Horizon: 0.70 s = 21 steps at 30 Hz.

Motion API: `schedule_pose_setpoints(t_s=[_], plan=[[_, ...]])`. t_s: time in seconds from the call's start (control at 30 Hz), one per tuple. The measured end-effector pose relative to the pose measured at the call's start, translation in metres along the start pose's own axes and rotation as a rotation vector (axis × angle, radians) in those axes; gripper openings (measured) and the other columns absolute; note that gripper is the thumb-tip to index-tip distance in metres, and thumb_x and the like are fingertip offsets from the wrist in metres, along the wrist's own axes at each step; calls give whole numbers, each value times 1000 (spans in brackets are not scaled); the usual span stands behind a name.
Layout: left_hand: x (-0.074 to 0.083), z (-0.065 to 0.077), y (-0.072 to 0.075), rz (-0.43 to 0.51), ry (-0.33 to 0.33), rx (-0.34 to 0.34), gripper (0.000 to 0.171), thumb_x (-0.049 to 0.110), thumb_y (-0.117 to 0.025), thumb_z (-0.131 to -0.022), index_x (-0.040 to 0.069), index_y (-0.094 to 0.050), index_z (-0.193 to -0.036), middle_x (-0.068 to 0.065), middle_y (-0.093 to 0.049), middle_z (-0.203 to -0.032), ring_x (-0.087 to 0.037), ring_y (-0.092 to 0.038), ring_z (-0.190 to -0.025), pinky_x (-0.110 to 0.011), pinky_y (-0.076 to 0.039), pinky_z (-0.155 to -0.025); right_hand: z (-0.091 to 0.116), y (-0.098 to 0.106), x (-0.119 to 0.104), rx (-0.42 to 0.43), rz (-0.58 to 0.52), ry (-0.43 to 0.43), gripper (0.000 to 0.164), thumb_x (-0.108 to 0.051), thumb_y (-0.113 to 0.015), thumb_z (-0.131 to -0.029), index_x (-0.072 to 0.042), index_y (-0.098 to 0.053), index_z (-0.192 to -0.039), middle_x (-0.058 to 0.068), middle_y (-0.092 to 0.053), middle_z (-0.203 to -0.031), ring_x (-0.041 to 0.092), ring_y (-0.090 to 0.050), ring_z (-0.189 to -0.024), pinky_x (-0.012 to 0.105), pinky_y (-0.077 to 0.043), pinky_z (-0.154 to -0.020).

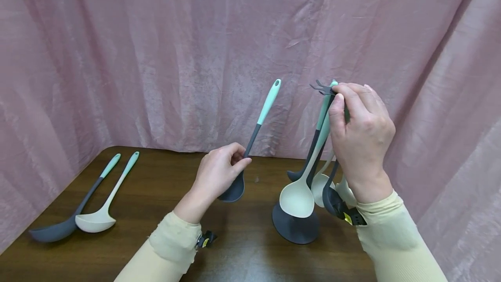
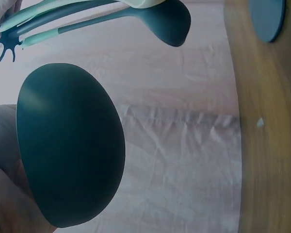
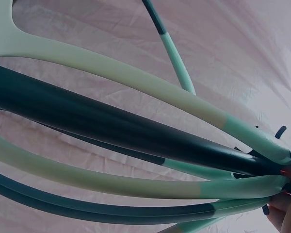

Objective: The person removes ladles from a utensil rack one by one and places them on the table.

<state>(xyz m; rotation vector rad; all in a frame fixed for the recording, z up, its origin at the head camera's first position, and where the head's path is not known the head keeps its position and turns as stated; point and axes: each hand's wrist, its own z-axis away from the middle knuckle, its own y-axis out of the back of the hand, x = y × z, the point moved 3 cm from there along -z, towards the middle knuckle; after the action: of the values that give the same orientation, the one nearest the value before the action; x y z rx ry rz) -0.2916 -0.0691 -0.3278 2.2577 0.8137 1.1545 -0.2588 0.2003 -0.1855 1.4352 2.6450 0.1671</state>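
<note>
In my left hand [image 1: 219,169] I hold a dark grey ladle [image 1: 269,103] low on its shaft, just above the bowl, with its mint handle pointing up. The back of that ladle's bowl [image 2: 70,145] is large in the left wrist view. My right hand [image 1: 364,125] pinches the hooked top of a dark utensil stand [image 1: 295,225] between thumb and fingers. From the stand's hooks hang several utensils with mint handles, among them a white ladle [image 1: 297,199] in front and a dark ladle [image 1: 332,200] beside it. The right hand hides some handle ends.
A dark ladle [image 1: 55,232] and a white ladle [image 1: 95,222] lie side by side at the left of the brown wooden table [image 1: 148,238]. A pink curtain [image 1: 176,55] hangs behind the table and along its right side.
</note>
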Motion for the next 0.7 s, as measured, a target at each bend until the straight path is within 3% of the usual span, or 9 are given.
schedule_pose_setpoints(t_s=[0.7], plan=[[-26,17,19,-121,18,31,14,23,-88,-97,15,-79,-103,6,-76,-89,-14,-70,-79,-40,-55,-67,1,1,1,6,-3,-13,40,-25,-50,-112,-5,-83,-120,11,-79,-119,34,-73,-115,39,-46,-118]])
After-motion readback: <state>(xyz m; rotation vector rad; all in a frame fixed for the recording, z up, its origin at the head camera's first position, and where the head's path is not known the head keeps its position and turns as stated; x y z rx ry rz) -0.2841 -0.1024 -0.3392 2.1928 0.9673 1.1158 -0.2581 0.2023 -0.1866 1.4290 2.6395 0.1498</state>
